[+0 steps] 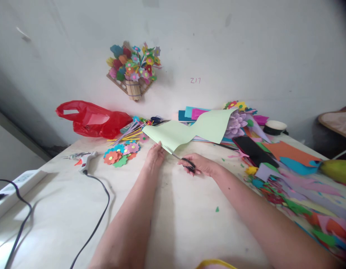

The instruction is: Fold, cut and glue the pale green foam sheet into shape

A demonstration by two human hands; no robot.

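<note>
A large pale green craft sheet (175, 134) curves up over the middle of the table, its near edge toward me. My left hand (156, 154) pinches that edge near its left end, thumb on top. In my right hand (199, 164) is a pair of black-handled scissors (189, 164), fingers through the loops. The blades point left and meet the sheet's edge just right of my left hand. Whether the blades are parted is too small to tell. Left of my hands lie several scalloped flowers (117, 154) in orange, blue, pink and green.
A glue gun (87, 160) with a trailing cord and a white power strip (21, 183) are at left. Behind sits a red plastic bag (97, 119). At right lie a phone (253, 150) and colourful scraps (298, 201). A flower basket (133, 89) hangs on the wall.
</note>
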